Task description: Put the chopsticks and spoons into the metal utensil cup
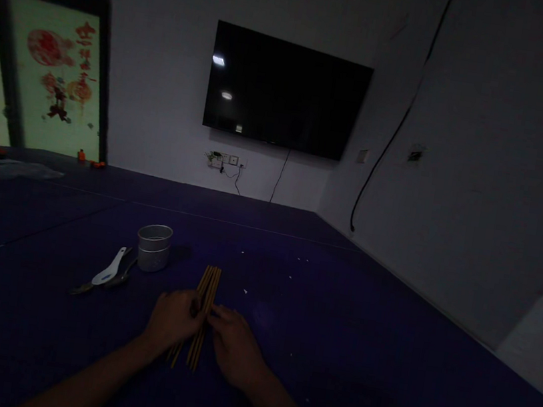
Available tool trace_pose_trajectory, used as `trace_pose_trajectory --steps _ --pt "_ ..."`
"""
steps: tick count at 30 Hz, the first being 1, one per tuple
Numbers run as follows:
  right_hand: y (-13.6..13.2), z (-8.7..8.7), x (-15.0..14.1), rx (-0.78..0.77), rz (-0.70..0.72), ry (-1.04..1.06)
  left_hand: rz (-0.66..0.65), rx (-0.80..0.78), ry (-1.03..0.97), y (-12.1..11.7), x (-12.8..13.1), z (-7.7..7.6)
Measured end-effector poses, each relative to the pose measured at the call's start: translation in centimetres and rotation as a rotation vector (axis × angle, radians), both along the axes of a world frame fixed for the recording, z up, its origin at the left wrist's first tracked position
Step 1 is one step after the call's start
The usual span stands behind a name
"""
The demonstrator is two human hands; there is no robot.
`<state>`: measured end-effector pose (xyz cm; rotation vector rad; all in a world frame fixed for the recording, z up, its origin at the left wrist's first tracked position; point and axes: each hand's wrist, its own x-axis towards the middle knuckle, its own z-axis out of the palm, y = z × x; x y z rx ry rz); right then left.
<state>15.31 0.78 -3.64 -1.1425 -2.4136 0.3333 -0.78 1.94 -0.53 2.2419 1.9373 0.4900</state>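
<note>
Several yellowish-brown chopsticks (212, 283) lie in a loose bundle on the dark purple tabletop (378, 380), their far ends together and their near ends fanned apart. My left hand (175, 317) curls over the middle of them, fingers closed. From the other side my right hand (234, 346) pinches at the bundle, its fingertips touching the rightmost sticks. Dim light and the hands hide exactly which sticks each one grips. Left of the bundle stands a grey metal cup (152, 257), upright. Beside it lie a white spoon (109, 270) and metal spoons, one being this darker one (121, 279).
Small white scraps (245, 291) dot the table to the right. Plastic sheeting (8, 170) and small orange items (89, 161) are at the far left. A television (287, 91) hangs on the back wall, and a black cable (384, 152) runs down the right wall.
</note>
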Motion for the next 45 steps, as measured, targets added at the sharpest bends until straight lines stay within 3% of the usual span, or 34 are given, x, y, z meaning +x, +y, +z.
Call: trace_pose_trajectory --steps 11,25,35,45 --pt "-0.1 0.1 -0.1 0.014 0.015 0.008 0.042 0.001 0.08 -0.4 0.5 -0.1" --pt "-0.4 0.6 -0.1 -0.005 0.001 0.018 -0.166 0.103 0.303 -0.5 0.8 -0.1" --pt "-0.1 0.2 -0.2 0.021 0.027 0.004 -0.111 0.057 0.273 -0.9 -0.4 1.3" --pt "0.0 -0.1 -0.2 0.017 0.0 -0.013 -0.137 0.0 0.365 -1.0 -1.0 1.2"
